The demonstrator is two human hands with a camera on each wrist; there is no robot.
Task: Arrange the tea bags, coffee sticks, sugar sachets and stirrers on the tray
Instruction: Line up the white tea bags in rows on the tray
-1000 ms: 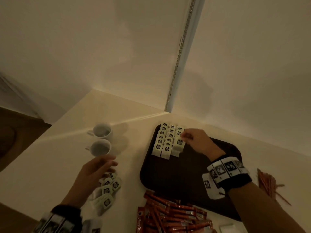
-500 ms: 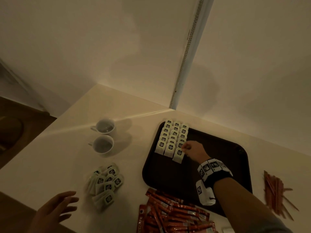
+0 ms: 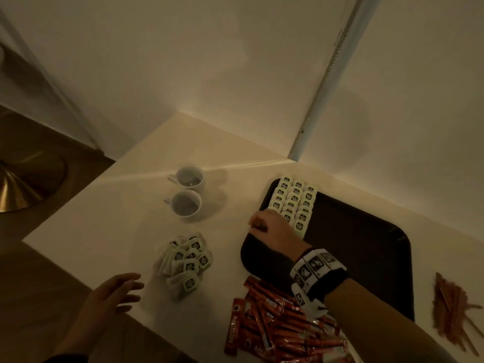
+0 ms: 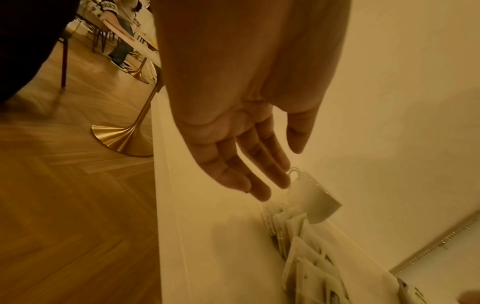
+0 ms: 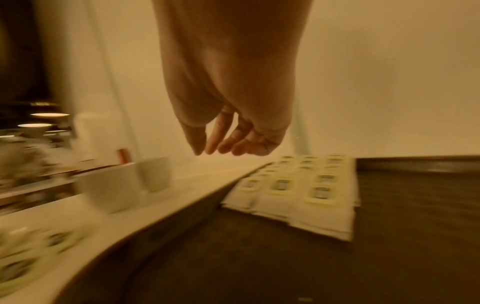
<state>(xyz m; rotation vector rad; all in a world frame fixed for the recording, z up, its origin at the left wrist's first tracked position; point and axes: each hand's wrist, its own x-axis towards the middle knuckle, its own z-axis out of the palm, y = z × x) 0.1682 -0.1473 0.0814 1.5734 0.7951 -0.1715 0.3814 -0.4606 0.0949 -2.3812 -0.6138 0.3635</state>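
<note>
The dark tray [image 3: 361,247] lies at the right of the white table. Tea bags [image 3: 296,203] lie in three neat rows at its far left corner, also seen in the right wrist view [image 5: 298,185]. My right hand [image 3: 264,224] hovers over the tray's left edge beside those rows; its fingers [image 5: 223,144] hang relaxed and hold nothing. A loose pile of tea bags [image 3: 187,260] lies on the table left of the tray. My left hand [image 3: 115,294] floats at the table's near edge, short of the pile, fingers [image 4: 254,168] straight and empty. Red coffee sticks [image 3: 275,326] are heaped in front of the tray. Brown stirrers [image 3: 450,302] lie to its right.
Two white cups [image 3: 190,178] [image 3: 186,204] stand behind the loose pile, near the wall corner. A gold table base [image 3: 28,179] stands on the wooden floor at the left. Most of the tray surface [image 5: 259,257] is bare.
My right hand let go of a tea bag on the third row and moved left to the tray's edge. My left hand drew back from the loose pile to the table's near edge.
</note>
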